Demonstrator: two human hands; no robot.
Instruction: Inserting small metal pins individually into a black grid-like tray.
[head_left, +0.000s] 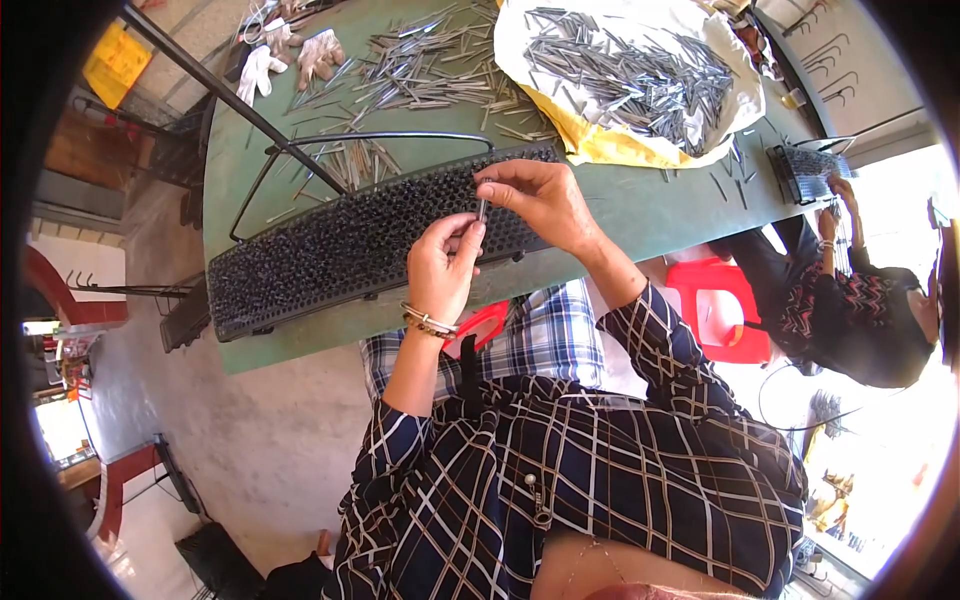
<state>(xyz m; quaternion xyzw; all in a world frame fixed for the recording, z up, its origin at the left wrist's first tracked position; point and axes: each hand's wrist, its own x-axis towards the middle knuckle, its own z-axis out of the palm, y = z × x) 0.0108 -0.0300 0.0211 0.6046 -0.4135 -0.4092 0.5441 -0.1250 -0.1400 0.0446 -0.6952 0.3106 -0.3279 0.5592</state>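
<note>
A short, shiny metal rod [483,211] stands nearly upright between my fingers. My left hand [443,264] pinches its lower end, and the thumb and forefinger of my right hand [545,203] close on its upper end, where a small dark piece shows. Beneath and behind both hands stretches a long black rack [350,240] with rows of round holes. Its left part is densely filled with small dark pieces, while open holes show toward the right end. The hands are over the rack's right half, near the front edge of the table.
Loose metal rods [425,75] lie scattered across the green table [630,215]. A white and yellow sack [610,145] at the back holds many more. Gloves [262,72] rest at the far left. Beyond a red stool [715,310], a co-worker [850,310] handles another rack [803,172].
</note>
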